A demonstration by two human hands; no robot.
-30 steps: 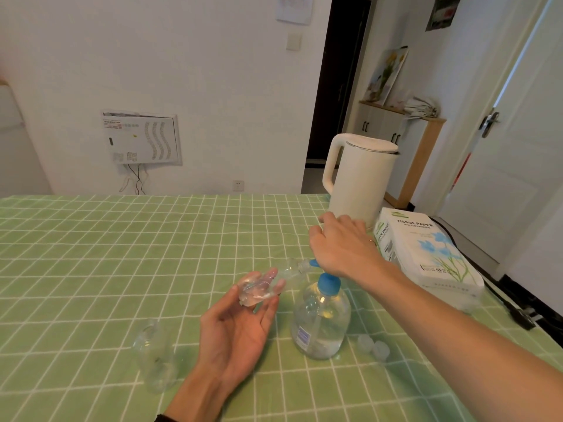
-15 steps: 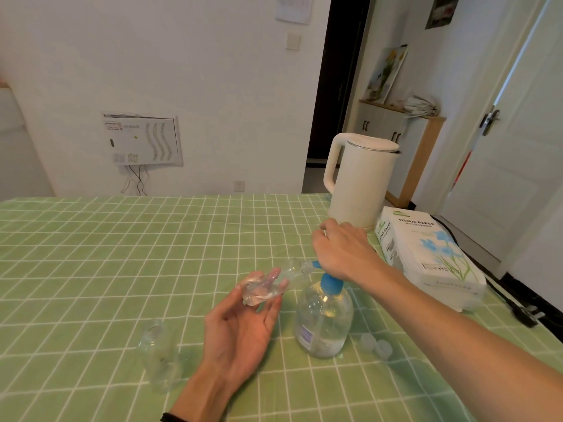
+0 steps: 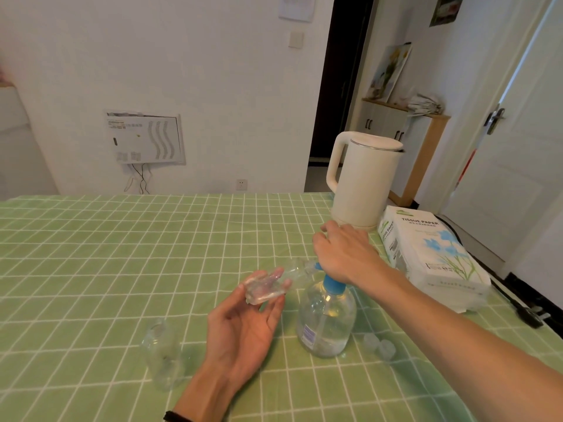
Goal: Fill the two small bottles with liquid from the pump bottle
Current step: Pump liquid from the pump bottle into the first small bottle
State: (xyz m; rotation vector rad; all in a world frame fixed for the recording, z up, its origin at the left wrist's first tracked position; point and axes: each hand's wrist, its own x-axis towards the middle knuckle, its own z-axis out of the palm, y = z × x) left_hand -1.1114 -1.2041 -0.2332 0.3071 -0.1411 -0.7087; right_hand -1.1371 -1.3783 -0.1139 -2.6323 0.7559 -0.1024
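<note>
The clear pump bottle (image 3: 326,324) with a blue collar stands on the green checked tablecloth, partly filled. My right hand (image 3: 344,254) lies flat on top of its pump head and presses it; the head itself is hidden under the palm. My left hand (image 3: 243,324) holds a small clear bottle (image 3: 268,287) tilted on its side, its mouth up against the pump spout. The other small clear bottle (image 3: 163,354) stands upright and uncapped to the left of my left wrist.
Two small translucent caps (image 3: 379,347) lie right of the pump bottle. A cream kettle (image 3: 362,181) and a pack of tissue paper (image 3: 426,257) stand behind and to the right. A black cable plug (image 3: 530,315) lies at the table's right edge (image 3: 505,303).
My right hand went down a little on the pump head between the earliest frame and now. The left hand keeps the small bottle at the spout; the view shifted slightly.
</note>
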